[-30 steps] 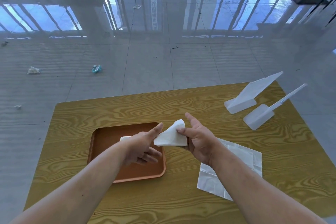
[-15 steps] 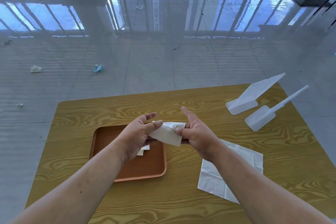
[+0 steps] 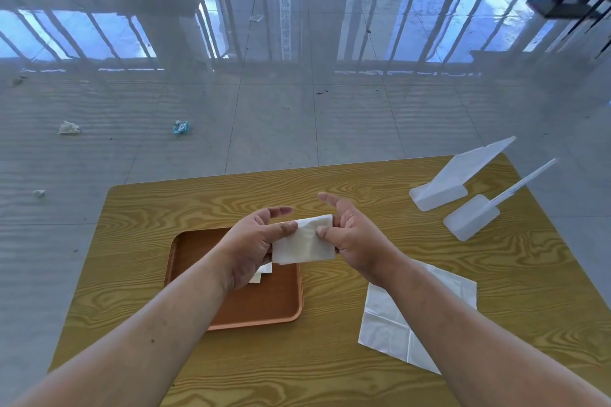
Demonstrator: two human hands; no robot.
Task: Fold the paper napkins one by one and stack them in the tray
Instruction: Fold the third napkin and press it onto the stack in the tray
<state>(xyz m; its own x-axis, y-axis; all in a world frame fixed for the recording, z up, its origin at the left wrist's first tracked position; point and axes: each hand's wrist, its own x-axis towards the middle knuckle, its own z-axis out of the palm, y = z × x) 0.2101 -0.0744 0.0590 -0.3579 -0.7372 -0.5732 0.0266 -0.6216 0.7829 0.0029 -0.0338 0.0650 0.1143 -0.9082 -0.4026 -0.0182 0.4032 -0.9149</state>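
Right, both hands are up over the wooden table (image 3: 330,373), holding one folded napkin (image 3: 305,241) between them. It's clear of the table, hanging above the near-right part of the tray (image 3: 264,314), roughly flat and rectangular, long edge running left-right.

Left hand (image 3: 254,241): thumb lies along the top of the napkin's left edge, pinching it against fingers underneath (those are mostly hidden by the paper). Index finger sticks out straight above the napkin, not touching it.

Right hand (image 3: 350,235): thumb presses down on the napkin's right end, fingertips curl around the far edge, so it's a pinch too. Index finger points forward and up, free of the paper.

Tray is brown-orange, rounded corners, sits on the left-centre of the table. Inside it a stack of folded napkins (image 3: 264,271) shows only as a small white corner below the left wrist; can't tell how many.

Unfolded napkins (image 3: 396,327) lie flat on the table at the right, partly under the right forearm, well apart from the tray. Crease lines visible on the top sheet.

Far right corner of the table: two white plastic scoops (image 3: 463,182), handles pointing up and away, just beside each other.

Floor (image 3: 231,125) beyond is glossy grey tile with a few scraps of litter (image 3: 180,126).
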